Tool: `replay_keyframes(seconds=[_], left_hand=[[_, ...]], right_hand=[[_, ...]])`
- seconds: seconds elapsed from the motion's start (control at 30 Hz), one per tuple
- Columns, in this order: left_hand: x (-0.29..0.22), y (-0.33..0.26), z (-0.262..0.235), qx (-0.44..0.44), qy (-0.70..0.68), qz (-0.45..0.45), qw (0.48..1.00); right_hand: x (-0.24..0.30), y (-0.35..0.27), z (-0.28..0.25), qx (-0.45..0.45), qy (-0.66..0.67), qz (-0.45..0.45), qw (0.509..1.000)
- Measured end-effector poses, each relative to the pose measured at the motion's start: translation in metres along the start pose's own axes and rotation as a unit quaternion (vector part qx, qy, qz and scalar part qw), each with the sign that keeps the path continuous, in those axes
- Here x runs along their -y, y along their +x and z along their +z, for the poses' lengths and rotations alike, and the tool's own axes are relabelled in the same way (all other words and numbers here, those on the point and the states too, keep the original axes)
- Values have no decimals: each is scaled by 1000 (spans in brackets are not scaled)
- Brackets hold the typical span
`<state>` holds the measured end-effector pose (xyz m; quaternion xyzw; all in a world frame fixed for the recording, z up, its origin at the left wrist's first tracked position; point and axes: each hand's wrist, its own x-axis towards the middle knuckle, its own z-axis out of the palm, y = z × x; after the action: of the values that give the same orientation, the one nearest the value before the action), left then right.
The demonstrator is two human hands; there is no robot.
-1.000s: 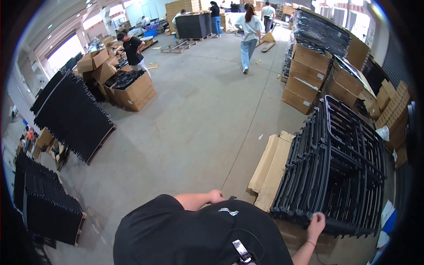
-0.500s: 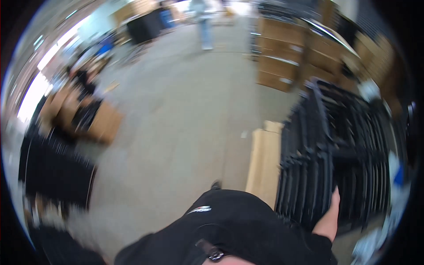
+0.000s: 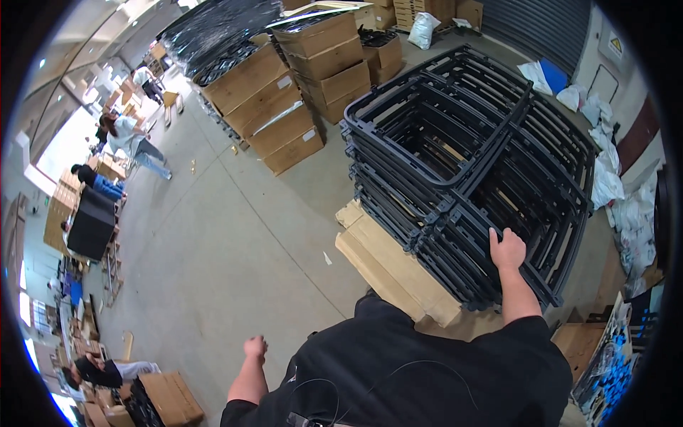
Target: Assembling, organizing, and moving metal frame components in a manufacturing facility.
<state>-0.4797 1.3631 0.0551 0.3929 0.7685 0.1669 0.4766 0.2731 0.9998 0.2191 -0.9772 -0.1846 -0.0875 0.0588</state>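
A tall stack of black rectangular frames (image 3: 455, 196) with crossbars stands to my right. My right hand (image 3: 508, 250) is on the near part of the top frame, fingers curled over a bar and the thumb to its left. My left hand (image 3: 256, 347) hangs in the air low at the left, over the floor. Its fingers are curled in, and nothing shows in them. Flat brown cardboard (image 3: 391, 263) lies along the left foot of the stack, in front of my body.
Brown cartons (image 3: 267, 107) with black parts stand beyond the stack, beside a bundle in black wrap (image 3: 220, 32). White bags (image 3: 606, 171) line the right wall. Along the left side are people, one in a light top (image 3: 128, 135), and an open carton (image 3: 171, 398).
My view has swung to the right, so the frame stack now sits nearer the middle. My left hand has come into sight. My right hand is still at the stack.
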Motion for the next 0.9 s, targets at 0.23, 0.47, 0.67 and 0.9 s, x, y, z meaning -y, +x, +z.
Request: replay_keyframes(seconds=[0.23, 0.47, 0.67, 0.9], left_hand=[[-166, 10, 186, 182, 284, 166, 927], [-340, 17, 297, 356, 31, 99, 929], [-497, 25, 380, 475, 58, 170, 861], [-640, -26, 521, 486, -34, 135, 863]], right_hand=[[2, 6, 19, -78, -30, -9, 996], [5, 12, 29, -78, -35, 4, 996], [24, 11, 21, -125, -45, 22, 991], [144, -49, 40, -333, 70, 222, 914]])
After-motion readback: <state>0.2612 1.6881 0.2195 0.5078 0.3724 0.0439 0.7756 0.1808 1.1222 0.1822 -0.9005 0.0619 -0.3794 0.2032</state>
